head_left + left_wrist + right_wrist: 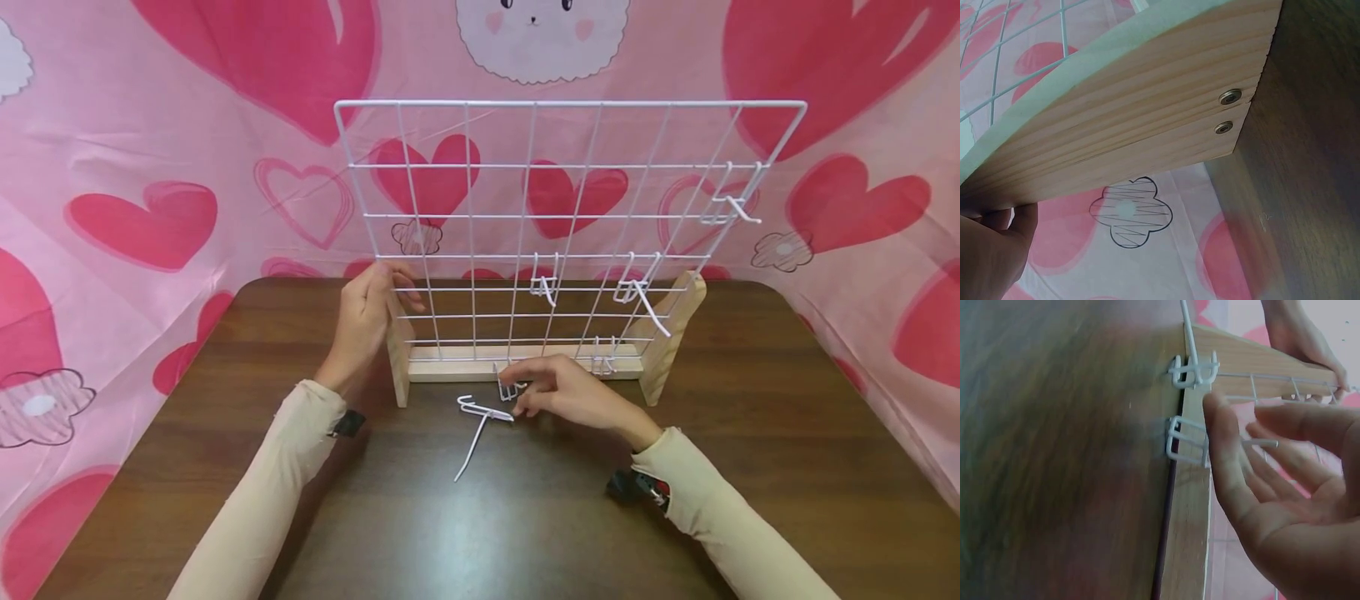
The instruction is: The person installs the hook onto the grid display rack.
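Sleeves: both arms are being covered by cream sleeves (262,483), and a small dark thing (637,487) is being worn under the right wrist.
Table: a pale shine is being shown by the brown table (450,550).
Loose hook: this white wire hook (484,414) is being held up by the table alone, with its long arm being pointed toward the front.
Right hand: the right hand (570,396) is being held with its fingers bent a little and spread apart.
Near hook: another white hook (1188,439) is being partly hidden by a right finger, beside the wooden bar (450,368); whether it is being touched cannot be told.
Left hand: the left wooden side (398,367) is being gripped near its top by the left hand (363,308), with the fingers being curled round it.
Screws: two round screws (1230,97) are being shown on that side's outer face.
Wire grid: the white grid (473,289) is being held up between the wooden sides, and four hooks (633,285) are being carried on its middle and right parts.
Cloth: pink cloth (420,50) with hearts is being seen behind everything.
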